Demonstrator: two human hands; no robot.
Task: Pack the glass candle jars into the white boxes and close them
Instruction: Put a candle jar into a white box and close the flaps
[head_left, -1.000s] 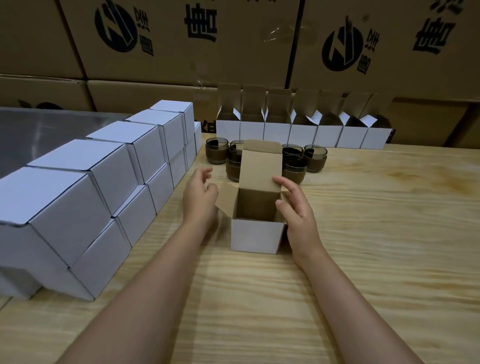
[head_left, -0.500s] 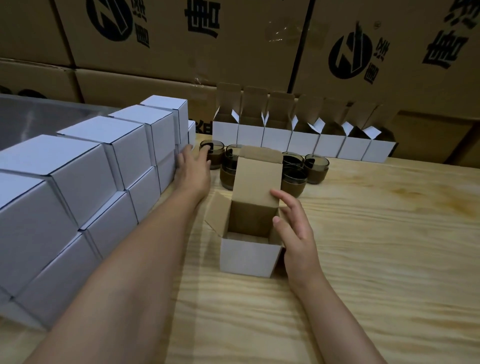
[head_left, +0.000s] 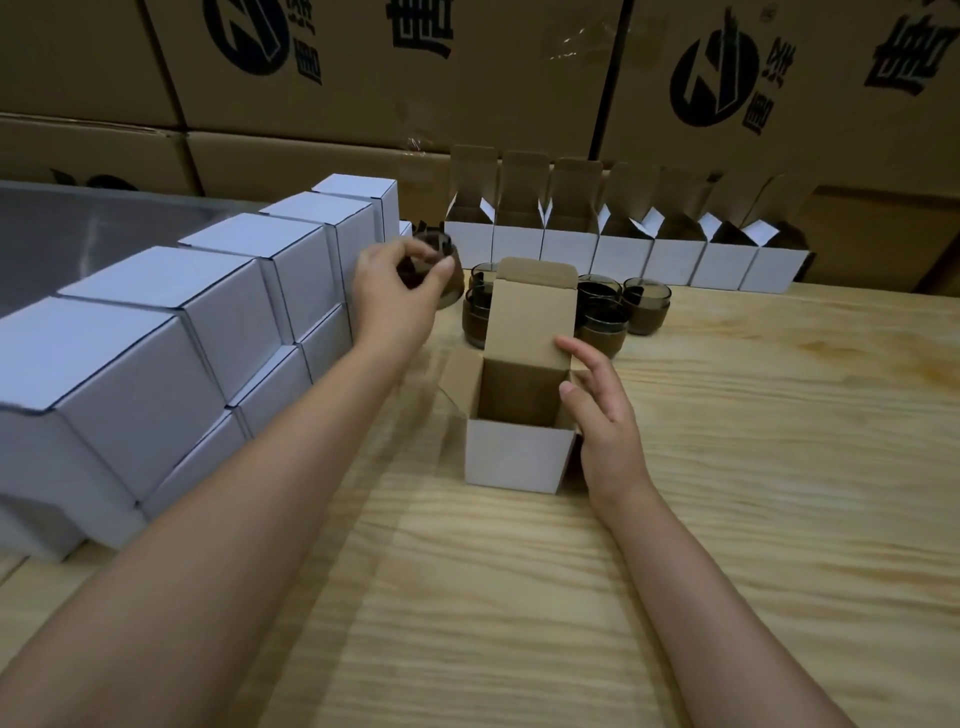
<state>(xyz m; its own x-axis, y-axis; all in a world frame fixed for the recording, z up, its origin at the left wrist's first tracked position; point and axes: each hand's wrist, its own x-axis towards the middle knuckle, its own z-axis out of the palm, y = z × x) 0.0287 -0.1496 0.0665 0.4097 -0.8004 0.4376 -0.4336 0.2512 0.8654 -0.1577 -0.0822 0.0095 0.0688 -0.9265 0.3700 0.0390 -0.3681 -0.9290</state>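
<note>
An open white box (head_left: 514, 457) stands on the wooden table (head_left: 727, 493), its brown lid flap upright at the back. My right hand (head_left: 602, 415) rests against the box's right side with relaxed fingers. My left hand (head_left: 395, 291) grips a dark glass candle jar (head_left: 449, 280), lifted off the table behind and left of the box. Several more candle jars (head_left: 644, 304) stand in a cluster behind the open box, partly hidden by its flap.
Closed white boxes (head_left: 234, 291) are stacked two high in a row along the left. A row of open white boxes (head_left: 623, 252) lines the back of the table. Large brown cartons (head_left: 467, 78) form a wall behind. A grey metal surface (head_left: 78, 234) lies far left.
My left hand reached from the box to the jars, took hold of one jar and raised it. My right hand stayed at the box's right side.
</note>
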